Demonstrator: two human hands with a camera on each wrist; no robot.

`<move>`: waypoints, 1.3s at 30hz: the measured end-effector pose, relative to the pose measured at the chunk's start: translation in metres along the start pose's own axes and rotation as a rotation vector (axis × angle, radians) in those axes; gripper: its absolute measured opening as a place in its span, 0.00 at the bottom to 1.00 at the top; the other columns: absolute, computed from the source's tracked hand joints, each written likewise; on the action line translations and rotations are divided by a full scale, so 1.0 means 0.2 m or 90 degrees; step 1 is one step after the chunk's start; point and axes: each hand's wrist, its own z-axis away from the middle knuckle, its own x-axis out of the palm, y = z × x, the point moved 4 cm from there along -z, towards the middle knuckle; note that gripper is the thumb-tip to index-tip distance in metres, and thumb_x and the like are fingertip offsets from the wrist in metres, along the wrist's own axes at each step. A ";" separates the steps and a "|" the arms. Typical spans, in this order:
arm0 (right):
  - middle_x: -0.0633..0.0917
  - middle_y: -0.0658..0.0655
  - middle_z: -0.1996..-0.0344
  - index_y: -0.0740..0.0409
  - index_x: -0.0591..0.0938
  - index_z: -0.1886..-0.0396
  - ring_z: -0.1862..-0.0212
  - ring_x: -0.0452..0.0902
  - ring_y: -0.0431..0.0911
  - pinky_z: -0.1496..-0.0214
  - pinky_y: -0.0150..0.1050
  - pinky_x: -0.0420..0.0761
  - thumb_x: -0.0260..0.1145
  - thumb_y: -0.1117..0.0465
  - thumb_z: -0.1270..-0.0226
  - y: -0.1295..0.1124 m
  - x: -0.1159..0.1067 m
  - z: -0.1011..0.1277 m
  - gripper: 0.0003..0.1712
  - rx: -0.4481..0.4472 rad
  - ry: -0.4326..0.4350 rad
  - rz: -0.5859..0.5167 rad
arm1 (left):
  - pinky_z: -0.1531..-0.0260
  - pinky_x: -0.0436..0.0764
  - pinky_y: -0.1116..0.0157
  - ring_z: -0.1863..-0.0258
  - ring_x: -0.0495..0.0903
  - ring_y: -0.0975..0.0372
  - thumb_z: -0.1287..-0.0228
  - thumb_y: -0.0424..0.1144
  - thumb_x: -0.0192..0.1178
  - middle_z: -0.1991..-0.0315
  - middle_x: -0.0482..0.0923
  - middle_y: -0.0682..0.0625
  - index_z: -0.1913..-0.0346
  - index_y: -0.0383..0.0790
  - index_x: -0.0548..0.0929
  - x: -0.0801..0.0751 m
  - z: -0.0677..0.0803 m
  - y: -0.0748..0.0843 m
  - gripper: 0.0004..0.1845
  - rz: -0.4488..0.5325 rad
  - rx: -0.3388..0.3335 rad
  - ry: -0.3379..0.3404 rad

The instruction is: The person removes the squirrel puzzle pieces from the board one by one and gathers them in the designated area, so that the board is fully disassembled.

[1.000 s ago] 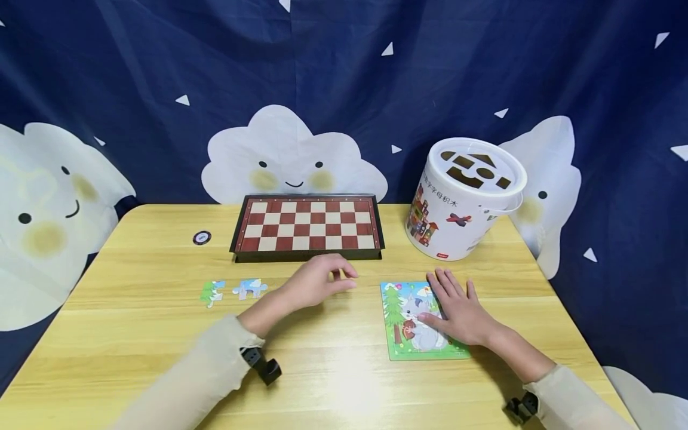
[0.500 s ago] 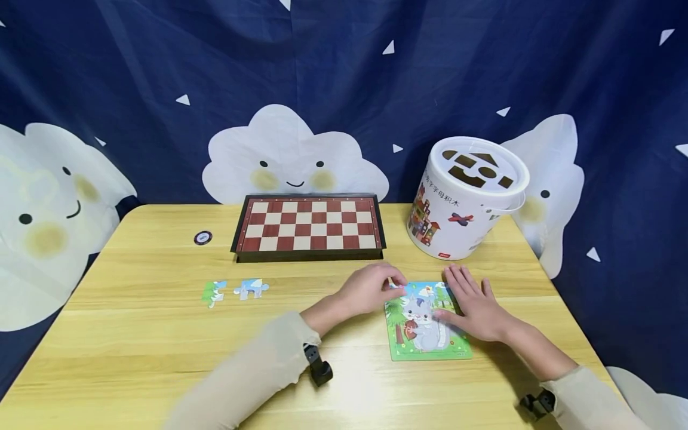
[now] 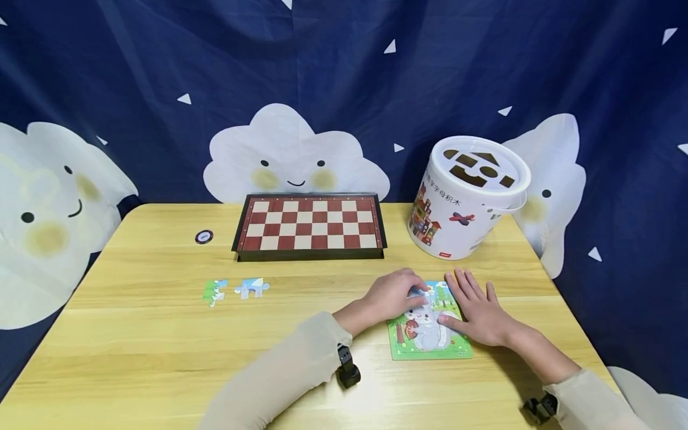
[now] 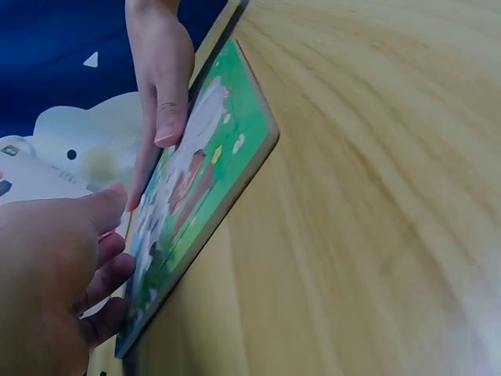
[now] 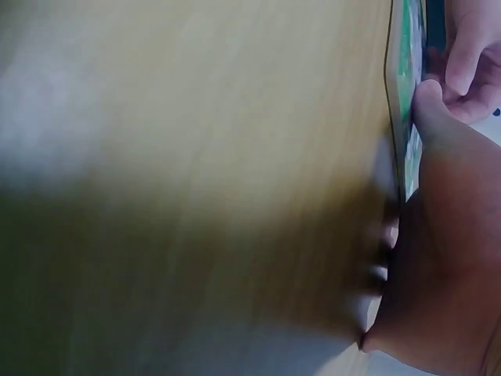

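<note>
A green picture puzzle board (image 3: 430, 345) with a grey animal lies on the wooden table (image 3: 161, 346) at the front right. My left hand (image 3: 415, 292) is over the board's upper left part, its curled fingers holding a small bluish puzzle piece (image 3: 418, 293) down against it. My right hand (image 3: 475, 307) lies flat on the board's right side with fingers straight. In the left wrist view, the left hand (image 4: 59, 274) hovers at the board's (image 4: 227, 157) near corner and the right hand's thumb (image 4: 168, 117) rests on it. The right wrist view shows only the board's edge (image 5: 398, 94) beside my right hand (image 5: 446, 266).
Two loose puzzle pieces, one green (image 3: 215, 292) and one blue (image 3: 251, 288), lie at the left middle. A red-and-cream chessboard (image 3: 310, 225) sits at the back, with a small round token (image 3: 203, 236) to its left. A white shape-sorter bucket (image 3: 466, 200) stands at the back right.
My left hand has travelled right from mid-table, carrying the small piece, and now sits on the board's upper left. The right hand has stayed on the board.
</note>
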 end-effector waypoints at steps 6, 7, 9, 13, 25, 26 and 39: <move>0.39 0.68 0.19 0.55 0.41 0.16 0.20 0.27 0.63 0.30 0.74 0.26 0.57 0.34 0.26 0.03 0.03 0.01 0.55 -0.016 0.031 -0.011 | 0.54 0.79 0.71 0.51 0.80 0.68 0.30 0.54 0.65 0.52 0.82 0.59 0.46 0.52 0.87 0.03 -0.04 0.04 0.16 -0.048 -0.004 -0.003; 0.39 0.68 0.19 0.55 0.41 0.16 0.20 0.27 0.63 0.31 0.74 0.25 0.57 0.34 0.25 0.03 0.03 0.01 0.55 -0.018 0.035 -0.012 | 0.54 0.79 0.71 0.52 0.80 0.68 0.30 0.54 0.65 0.52 0.82 0.59 0.46 0.52 0.87 0.04 -0.05 0.04 0.16 -0.056 -0.007 -0.003; 0.39 0.68 0.19 0.55 0.41 0.16 0.20 0.27 0.64 0.31 0.74 0.25 0.57 0.35 0.25 0.03 0.03 0.02 0.54 -0.021 0.040 -0.012 | 0.56 0.79 0.71 0.53 0.80 0.68 0.31 0.55 0.66 0.53 0.81 0.60 0.46 0.53 0.87 0.05 -0.05 0.05 0.17 -0.071 -0.015 -0.004; 0.39 0.67 0.19 0.54 0.41 0.16 0.20 0.27 0.63 0.31 0.74 0.26 0.56 0.33 0.26 0.03 0.04 0.01 0.54 -0.010 0.022 -0.005 | 0.59 0.78 0.71 0.57 0.79 0.68 0.34 0.56 0.68 0.56 0.80 0.60 0.49 0.53 0.87 0.07 -0.06 0.06 0.16 -0.097 -0.035 0.002; 0.42 0.70 0.20 0.57 0.46 0.17 0.20 0.28 0.64 0.32 0.76 0.28 0.60 0.38 0.26 -0.01 0.01 0.03 0.53 -0.041 0.060 -0.029 | 0.60 0.78 0.73 0.60 0.79 0.70 0.33 0.53 0.68 0.60 0.79 0.61 0.55 0.54 0.88 0.10 -0.06 0.08 0.11 -0.105 -0.034 0.029; 0.42 0.70 0.20 0.58 0.46 0.17 0.20 0.28 0.64 0.32 0.76 0.28 0.60 0.38 0.26 -0.01 0.00 0.03 0.53 -0.041 0.059 -0.028 | 0.60 0.78 0.73 0.60 0.79 0.70 0.33 0.53 0.68 0.60 0.79 0.61 0.55 0.54 0.88 0.10 -0.06 0.08 0.10 -0.104 -0.034 0.028; 0.40 0.68 0.19 0.56 0.43 0.16 0.20 0.27 0.63 0.31 0.75 0.26 0.59 0.36 0.26 0.00 0.01 0.01 0.54 -0.028 0.037 -0.022 | 0.61 0.77 0.72 0.59 0.77 0.70 0.37 0.59 0.69 0.58 0.78 0.61 0.55 0.54 0.87 0.11 -0.07 0.07 0.16 -0.103 -0.061 -0.019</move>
